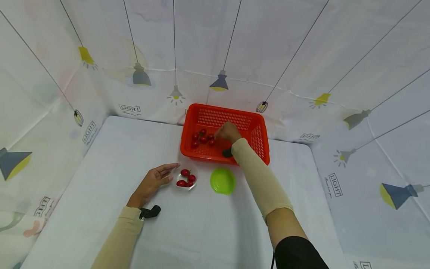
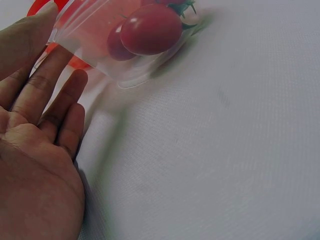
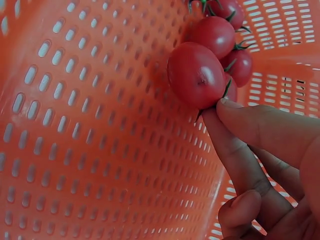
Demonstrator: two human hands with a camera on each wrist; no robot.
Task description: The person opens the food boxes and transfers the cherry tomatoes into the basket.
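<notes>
a pale wall sheet [image 1: 201, 45] printed with hanging lamps rises behind a white-covered tabletop [image 1: 134, 149]. against the middle of the tabletop's far edge stands a red-orange perforated plastic basket [image 1: 224, 118].

the right hand [image 1: 229, 132] is inside the basket; in the right wrist view its thumb and forefinger come together on the leafy stem end of a cherry tomato [image 3: 196, 75], so the grip is a light pinch. the left hand [image 1: 154, 183] lies by a clear plastic tub [image 1: 183, 178], fingers nearly straight and thumb apart, at the tub's left side; i cannot tell how firmly it touches, if at all.

the tub sits just in front of the basket's near left corner. to its right, in front of the basket's near edge and apart from the tub, lies what appears to be a lime-green lid [image 1: 223, 181].

as for progress, four tub tomatoes [image 1: 192, 178] show in the container, while at least six basket tomatoes [image 1: 203, 139] are grouped toward the basket's left end. so the filling looks partly done: the pinched fruit is not yet across, others remain, and the tub is uncovered.
</notes>
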